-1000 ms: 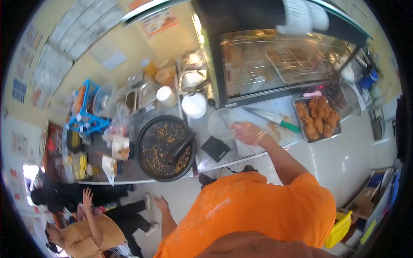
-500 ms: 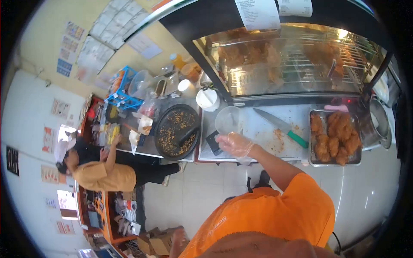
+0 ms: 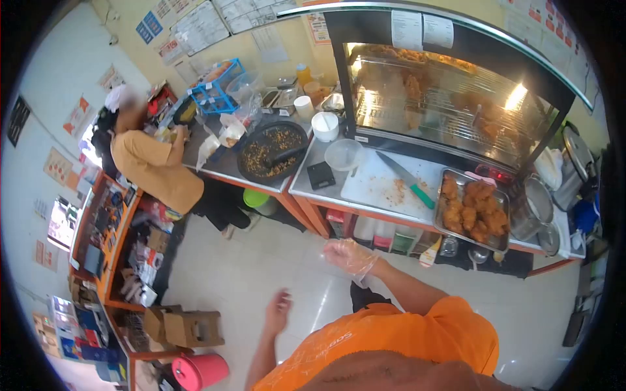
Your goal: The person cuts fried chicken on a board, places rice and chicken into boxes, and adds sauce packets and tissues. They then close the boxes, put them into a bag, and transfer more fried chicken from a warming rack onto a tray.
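Observation:
My right hand [image 3: 352,256], in a clear plastic glove, is in front of the counter edge with its fingers curled in and nothing visible in them. My bare left hand [image 3: 278,311] hangs lower over the floor, fingers loosely bent and apart, holding nothing. On the counter nearest my right hand lie a black flat kitchen scale [image 3: 321,175] and a clear round plastic tub [image 3: 343,155]. A green-handled knife [image 3: 407,180] rests on the white cutting board [image 3: 365,186], among crumbs. A metal tray [image 3: 507,244] of fried chicken [image 3: 479,208] is at the board's right.
A glass warming cabinet [image 3: 450,98] with chicken inside stands behind the board. Left of the scale is a black pan [image 3: 274,151] with browned bits. A co-worker in a tan shirt [image 3: 156,163] works at the left counter. Cardboard boxes [image 3: 192,328] and a pink bin [image 3: 201,372] are on the floor.
My right hand has drawn back from above the counter near the tub. My left hand has come further into view. The view has shifted, showing more shelf and floor below the counter.

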Available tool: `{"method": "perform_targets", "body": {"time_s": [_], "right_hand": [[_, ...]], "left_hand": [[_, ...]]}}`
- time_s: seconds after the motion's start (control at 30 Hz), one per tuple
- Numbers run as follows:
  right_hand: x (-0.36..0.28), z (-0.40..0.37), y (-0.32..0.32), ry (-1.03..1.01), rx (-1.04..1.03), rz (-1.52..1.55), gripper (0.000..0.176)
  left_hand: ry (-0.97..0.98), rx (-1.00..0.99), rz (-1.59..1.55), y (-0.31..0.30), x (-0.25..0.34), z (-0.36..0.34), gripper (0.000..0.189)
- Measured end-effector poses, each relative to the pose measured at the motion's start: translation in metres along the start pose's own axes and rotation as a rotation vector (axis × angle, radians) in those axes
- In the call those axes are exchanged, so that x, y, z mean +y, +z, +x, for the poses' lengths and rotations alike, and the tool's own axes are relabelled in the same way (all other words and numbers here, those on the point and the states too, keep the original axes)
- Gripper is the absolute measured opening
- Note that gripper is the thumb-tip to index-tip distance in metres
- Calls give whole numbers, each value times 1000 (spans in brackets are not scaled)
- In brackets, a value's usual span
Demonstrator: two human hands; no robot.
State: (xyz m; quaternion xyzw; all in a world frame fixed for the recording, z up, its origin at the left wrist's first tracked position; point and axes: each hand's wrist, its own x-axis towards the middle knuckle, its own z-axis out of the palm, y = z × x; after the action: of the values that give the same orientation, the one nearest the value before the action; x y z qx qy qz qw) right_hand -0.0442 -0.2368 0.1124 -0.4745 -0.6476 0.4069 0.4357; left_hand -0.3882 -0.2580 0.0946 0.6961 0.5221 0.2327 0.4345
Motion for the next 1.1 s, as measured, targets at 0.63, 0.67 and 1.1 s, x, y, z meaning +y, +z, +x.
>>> {"method": "perform_targets", "body": {"time_s": [0.63, 0.67, 1.1], "right_hand": [[-97, -137, -84, 365, 292, 355, 26], [-93, -144, -96, 346, 395, 344, 27], [-30, -248, -283, 112, 1143, 44, 64]], "left_hand": [[299, 45, -194, 139, 176, -43, 25], [416, -4, -100, 156, 206, -44, 23], [1121, -428, 153, 386, 348, 12, 17]]}}
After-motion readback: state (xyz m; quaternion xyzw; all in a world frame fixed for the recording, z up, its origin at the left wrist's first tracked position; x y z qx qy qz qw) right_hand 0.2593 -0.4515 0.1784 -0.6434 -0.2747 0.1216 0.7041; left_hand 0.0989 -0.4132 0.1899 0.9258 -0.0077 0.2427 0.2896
